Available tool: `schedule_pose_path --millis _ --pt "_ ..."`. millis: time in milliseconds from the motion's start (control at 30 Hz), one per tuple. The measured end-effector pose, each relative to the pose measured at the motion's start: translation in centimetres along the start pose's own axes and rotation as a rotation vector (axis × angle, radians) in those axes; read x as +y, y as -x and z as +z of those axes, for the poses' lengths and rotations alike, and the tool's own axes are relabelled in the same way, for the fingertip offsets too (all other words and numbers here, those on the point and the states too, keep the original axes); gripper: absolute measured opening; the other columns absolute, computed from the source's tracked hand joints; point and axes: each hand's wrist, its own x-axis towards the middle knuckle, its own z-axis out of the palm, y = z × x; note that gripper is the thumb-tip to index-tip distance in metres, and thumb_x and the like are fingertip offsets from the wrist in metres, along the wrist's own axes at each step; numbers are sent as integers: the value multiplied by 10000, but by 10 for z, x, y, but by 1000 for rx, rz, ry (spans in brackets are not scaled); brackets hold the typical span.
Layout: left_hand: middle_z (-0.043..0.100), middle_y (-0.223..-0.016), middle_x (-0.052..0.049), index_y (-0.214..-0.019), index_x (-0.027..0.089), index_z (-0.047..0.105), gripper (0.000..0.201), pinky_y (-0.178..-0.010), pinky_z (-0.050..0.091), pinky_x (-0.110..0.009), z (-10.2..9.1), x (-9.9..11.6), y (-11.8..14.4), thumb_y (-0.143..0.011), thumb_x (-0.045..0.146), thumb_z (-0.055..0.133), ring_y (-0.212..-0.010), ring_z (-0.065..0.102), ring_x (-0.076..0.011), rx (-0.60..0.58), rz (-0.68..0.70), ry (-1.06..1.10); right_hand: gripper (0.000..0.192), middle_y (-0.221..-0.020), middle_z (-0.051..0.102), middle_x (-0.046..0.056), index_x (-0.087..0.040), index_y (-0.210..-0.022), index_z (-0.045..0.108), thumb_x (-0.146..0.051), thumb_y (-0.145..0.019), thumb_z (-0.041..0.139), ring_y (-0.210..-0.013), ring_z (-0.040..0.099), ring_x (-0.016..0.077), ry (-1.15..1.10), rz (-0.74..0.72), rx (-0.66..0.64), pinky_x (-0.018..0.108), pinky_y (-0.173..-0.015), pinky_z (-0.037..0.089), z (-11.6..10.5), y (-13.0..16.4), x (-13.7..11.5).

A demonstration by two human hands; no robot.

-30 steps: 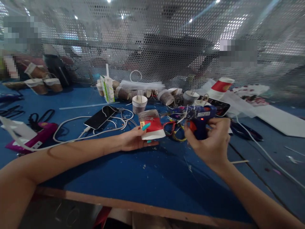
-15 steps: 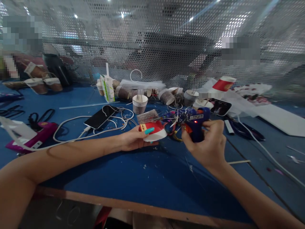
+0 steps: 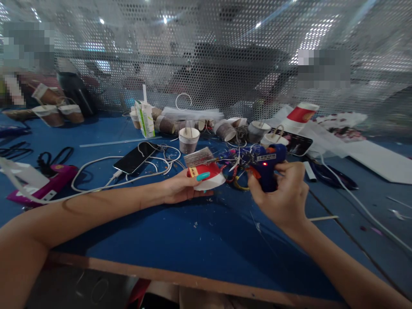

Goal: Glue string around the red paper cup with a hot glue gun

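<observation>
Red paper cup (image 3: pixel 206 174), part wound with brown twine at its upper end, lies tilted in the clasping left hand (image 3: pixel 180 189) near the tabletop's (image 3: pixel 193 240) middle; the right hand (image 3: pixel 283 195) grips a blue glue gun (image 3: pixel 265 165), nozzle at the cup. Wrapping looks barely begun; finished twine cups (image 3: pixel 189 139) stand toward the far edge

- a black phone (image 3: pixel 135 158) lies on the blue table (image 3: pixel 180 240), with white cables (image 3: pixel 96 182) looping around it.
- left of the phone, a magenta case (image 3: pixel 48 186).
- behind the phone, a small green-and-white carton (image 3: pixel 145 119) stands upright.
- right of the carton, a row of brown-wrapped cups (image 3: pixel 189 126).
- far right of the phone, a red-and-white cup (image 3: pixel 301 115).
- a perforated metal screen (image 3: pixel 206 56) stands behind the carton.
</observation>
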Motion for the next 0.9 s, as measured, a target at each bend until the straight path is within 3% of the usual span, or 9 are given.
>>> schedule_pose_path --millis 300,533,633,767,833,900 --pt "738 -1000 -39 -1055 176 674 654 -966 491 -379 4 0 0 -473 208 971 -942 685 -192 97 38 -12 307 -855 624 69 -260 -891 380 -388 -771 632 -663 667 229 76 -101 79 362 -557 530 -1 -2 2" --pt "735 -1015 -53 -1058 166 670 639 -909 521 -348 4 0 0 -493 207 966 -939 690 -190 107 67 -25 339 -902 649 125 -241 -920 429 -495 -802 620 -722 688 291 280 -47 122 378 -552 498 -7 -1 -1" --pt "737 -984 -45 -1045 172 668 626 -893 533 -345 2 -1 -1 -497 217 967 -905 696 -182 120 64 -28 379 -906 650 158 -210 -987 461 -520 -816 595 -769 691 337 316 125 -15 434 -609 520 -7 -10 3" --pt "738 -975 -59 -1041 163 675 545 -930 529 -381 1 -2 -1 -565 197 939 -904 700 -196 129 40 -37 412 -738 618 132 -173 -964 488 -518 -779 618 -722 672 370 382 356 -289 471 -619 518 -1 -24 23" --pt "738 -998 -75 -1055 158 676 523 -942 523 -384 0 -3 -1 -595 193 923 -924 702 -207 127 24 -58 384 -696 612 129 -164 -921 507 -489 -764 636 -725 669 380 447 393 -443 488 -638 524 3 -26 32" --pt "739 -1011 -78 -1065 161 674 518 -936 524 -375 -1 -3 -1 -609 200 917 -930 703 -207 133 13 -68 383 -759 640 179 -153 -887 527 -478 -740 665 -823 670 422 496 333 -492 546 -716 529 5 -25 33"
